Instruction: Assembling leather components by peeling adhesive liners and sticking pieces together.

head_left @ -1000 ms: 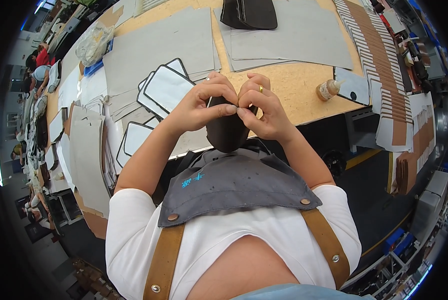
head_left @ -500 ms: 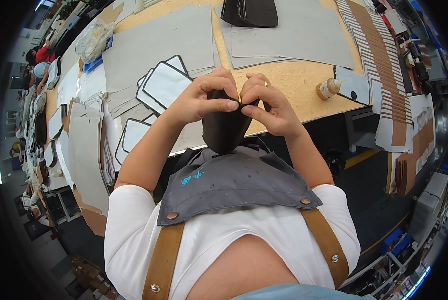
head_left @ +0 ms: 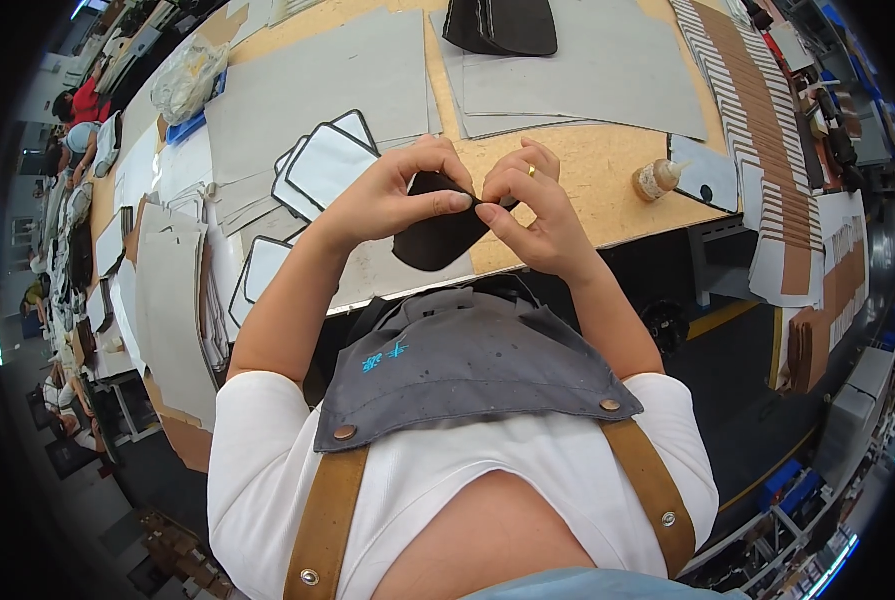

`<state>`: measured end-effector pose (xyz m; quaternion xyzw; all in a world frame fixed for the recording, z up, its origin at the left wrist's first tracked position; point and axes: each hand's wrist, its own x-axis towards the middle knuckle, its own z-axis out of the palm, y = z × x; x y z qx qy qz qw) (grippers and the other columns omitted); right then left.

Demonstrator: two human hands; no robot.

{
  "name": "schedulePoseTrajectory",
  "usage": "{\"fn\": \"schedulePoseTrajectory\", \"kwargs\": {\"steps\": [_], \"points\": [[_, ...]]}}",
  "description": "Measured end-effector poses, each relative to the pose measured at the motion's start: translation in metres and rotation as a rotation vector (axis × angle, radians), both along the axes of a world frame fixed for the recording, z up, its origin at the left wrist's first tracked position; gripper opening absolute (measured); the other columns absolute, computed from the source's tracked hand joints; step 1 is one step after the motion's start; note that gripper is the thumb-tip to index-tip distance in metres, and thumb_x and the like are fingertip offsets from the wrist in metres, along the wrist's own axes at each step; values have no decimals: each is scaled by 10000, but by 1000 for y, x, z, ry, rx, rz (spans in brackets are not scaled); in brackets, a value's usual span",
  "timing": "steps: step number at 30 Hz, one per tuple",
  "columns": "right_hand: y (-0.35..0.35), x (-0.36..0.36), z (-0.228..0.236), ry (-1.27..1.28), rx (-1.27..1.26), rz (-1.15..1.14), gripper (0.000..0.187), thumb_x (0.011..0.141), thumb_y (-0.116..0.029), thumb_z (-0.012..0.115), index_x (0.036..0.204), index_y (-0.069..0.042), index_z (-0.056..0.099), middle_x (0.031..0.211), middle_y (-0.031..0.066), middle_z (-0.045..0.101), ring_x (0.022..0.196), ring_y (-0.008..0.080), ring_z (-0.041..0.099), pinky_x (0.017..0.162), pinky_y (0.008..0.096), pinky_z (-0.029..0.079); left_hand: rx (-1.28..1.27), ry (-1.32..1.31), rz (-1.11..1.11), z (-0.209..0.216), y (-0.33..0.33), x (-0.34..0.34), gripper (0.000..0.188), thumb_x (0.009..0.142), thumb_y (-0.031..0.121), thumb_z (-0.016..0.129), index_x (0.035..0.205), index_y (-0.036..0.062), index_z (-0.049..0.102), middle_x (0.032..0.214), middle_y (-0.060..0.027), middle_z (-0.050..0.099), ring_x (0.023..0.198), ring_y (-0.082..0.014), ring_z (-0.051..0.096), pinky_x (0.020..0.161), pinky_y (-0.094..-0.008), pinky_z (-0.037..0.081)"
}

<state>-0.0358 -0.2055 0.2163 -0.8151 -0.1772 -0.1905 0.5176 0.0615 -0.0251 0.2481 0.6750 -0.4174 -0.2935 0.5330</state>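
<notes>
A black, flexible panel with rounded corners [head_left: 436, 232] is held up above the table's front edge. My left hand [head_left: 420, 188] pinches its edge between thumb and fingers. Right beside it, my right hand [head_left: 528, 205], with a ring on one finger, pinches the same edge, the two thumb tips almost meeting. The lower part of the panel hangs toward my apron, and some of its upper part is hidden behind my fingers. To the left lie several white panels with black borders [head_left: 330, 168], partly overlapping.
A small brown bottle with a pale nozzle [head_left: 656, 180] stands right of my hands, near a white panel [head_left: 706, 172]. Large grey sheets [head_left: 313, 85] cover much of the table. Black pieces [head_left: 500, 25] are stacked at the back. Rows of brown-and-white pieces [head_left: 758, 130] line the right side.
The black panel has turned and shifted slightly left and up, showing more of its flat side. My hands have moved little, their thumb tips still close together.
</notes>
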Motion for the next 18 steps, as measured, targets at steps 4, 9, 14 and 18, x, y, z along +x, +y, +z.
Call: {"fn": "schedulePoseTrajectory", "kwargs": {"steps": [4,9,14,18], "points": [[6,3,-1,-62,17,0,50,743,-89,604,741,-103,555,739,-21,512,868,155,473,1022,422,190,15,-56,8,1,-1,0,124,760,164,688,809,66,630,767,5,515,837,-146,437,790,-271,334],[-5,1,4,-33,15,114,55,731,-70,597,729,-97,548,748,-15,513,860,157,478,1026,434,202,-98,213,-93,-5,9,4,117,748,157,683,785,63,624,773,5,517,858,-146,443,799,-280,332],[-9,-4,-5,118,182,135,44,770,-69,578,775,-84,537,751,-1,510,852,179,484,999,420,251,-16,24,-36,6,14,5,121,766,182,671,785,78,612,816,7,542,901,-158,452,864,-303,303],[-6,-5,-7,116,172,84,38,789,-85,579,802,-87,543,766,5,524,869,182,491,998,415,243,118,-520,-9,13,9,-4,105,756,169,670,769,90,603,799,14,551,892,-173,445,868,-341,297]]}}
